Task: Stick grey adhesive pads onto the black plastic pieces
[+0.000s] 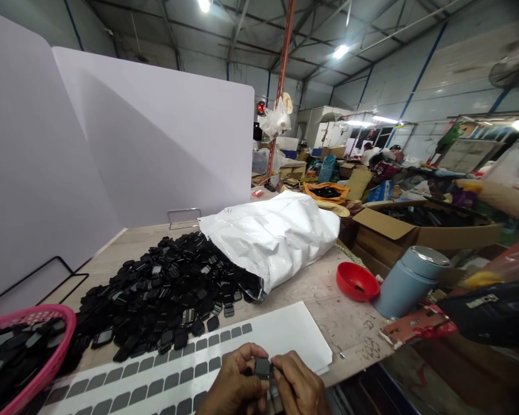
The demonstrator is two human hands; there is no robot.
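Close to the table's front edge, my left hand (236, 381) grips a small dark square plastic piece (263, 367) between thumb and forefinger. My right hand (300, 385) pinches the piece's right edge, its fingers closed. What the piece is I cannot tell; its upper face looks grey. Beneath both hands lies a white sheet (303, 331) with rows of grey rounded-square stickers (155, 387). A large heap of similar black pieces (155, 291) spreads behind the sheet, spilling from the mouth of a white plastic bag (281, 236).
A pink basket (67, 340) holding black pieces stands at the left. To the right are a red bowl (350, 282), a blue-grey flask (409, 282) and an open cardboard box (441, 235). White panels (168, 138) wall off the back and left. People sit far off.
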